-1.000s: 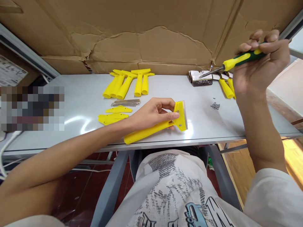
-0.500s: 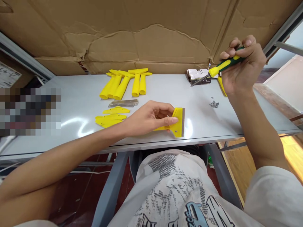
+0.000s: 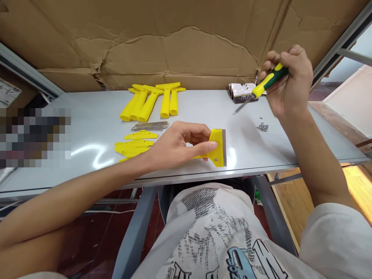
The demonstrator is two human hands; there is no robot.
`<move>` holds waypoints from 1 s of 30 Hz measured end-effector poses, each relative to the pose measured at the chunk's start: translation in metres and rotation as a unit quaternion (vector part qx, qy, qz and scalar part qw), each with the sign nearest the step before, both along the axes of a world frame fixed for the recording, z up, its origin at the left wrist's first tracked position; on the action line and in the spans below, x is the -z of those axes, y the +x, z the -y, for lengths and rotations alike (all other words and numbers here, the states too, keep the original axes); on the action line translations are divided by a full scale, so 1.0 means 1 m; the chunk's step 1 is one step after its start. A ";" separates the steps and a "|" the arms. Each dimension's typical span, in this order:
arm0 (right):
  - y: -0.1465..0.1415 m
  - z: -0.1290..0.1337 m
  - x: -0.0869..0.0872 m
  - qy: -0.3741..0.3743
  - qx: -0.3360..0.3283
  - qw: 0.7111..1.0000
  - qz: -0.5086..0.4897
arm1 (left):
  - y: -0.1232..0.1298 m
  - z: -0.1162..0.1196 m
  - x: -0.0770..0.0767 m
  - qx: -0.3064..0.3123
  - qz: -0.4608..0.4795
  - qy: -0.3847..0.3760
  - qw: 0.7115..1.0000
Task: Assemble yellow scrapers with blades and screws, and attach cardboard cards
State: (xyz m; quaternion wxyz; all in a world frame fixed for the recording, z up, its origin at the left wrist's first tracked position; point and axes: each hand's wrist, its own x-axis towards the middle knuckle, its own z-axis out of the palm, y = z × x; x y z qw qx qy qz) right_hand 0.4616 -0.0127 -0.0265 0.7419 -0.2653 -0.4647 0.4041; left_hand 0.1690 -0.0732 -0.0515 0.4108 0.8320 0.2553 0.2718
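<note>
Near the table's front edge, my left hand is closed around a yellow scraper, its thumb lying on the head. A grey blade runs along the scraper's right side, and one screw shows near the lower corner. The handle is mostly hidden by my fingers. Raised at the right, my right hand grips a green and yellow screwdriver, whose shaft points down to the left, above the table. Small screws lie in a loose heap below that hand.
Several yellow scraper handles stand in a row at the back. Metal blades and flat yellow plates lie left of my left hand. A small printed box sits by the cardboard behind the white table.
My right hand has moved slightly left, and the screwdriver has turned to a steeper downward angle. My left hand still holds the scraper in nearly the same place.
</note>
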 end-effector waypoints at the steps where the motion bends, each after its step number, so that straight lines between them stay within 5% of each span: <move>1: 0.000 -0.002 0.002 -0.026 0.002 1.000 0.009 | -0.001 -0.002 0.001 -0.014 0.011 0.061 0.998; 4: 0.000 -0.006 0.008 -0.106 0.009 0.994 0.037 | -0.006 -0.017 0.010 -0.051 0.033 0.318 0.946; 7: 0.000 -0.003 0.010 -0.165 -0.036 0.984 0.052 | -0.008 -0.043 0.027 -0.034 -0.001 0.549 0.835; 10: -0.004 0.002 0.010 -0.166 -0.068 0.981 0.069 | -0.007 -0.060 0.044 -0.059 -0.079 0.657 0.747; 13: -0.012 0.005 0.013 -0.129 -0.081 0.982 0.114 | -0.002 -0.061 0.057 -0.080 -0.134 0.701 0.696; 20: -0.036 0.021 0.021 -0.044 -0.051 0.976 0.206 | 0.001 -0.053 0.058 -0.038 -0.165 0.667 0.725; 26: -0.053 0.035 0.022 -0.005 -0.005 0.984 0.176 | 0.001 -0.048 0.051 -0.022 -0.153 0.640 0.753; 30: -0.057 0.036 0.025 -0.001 -0.001 0.986 0.166 | 0.002 -0.046 0.052 -0.034 -0.172 0.667 0.724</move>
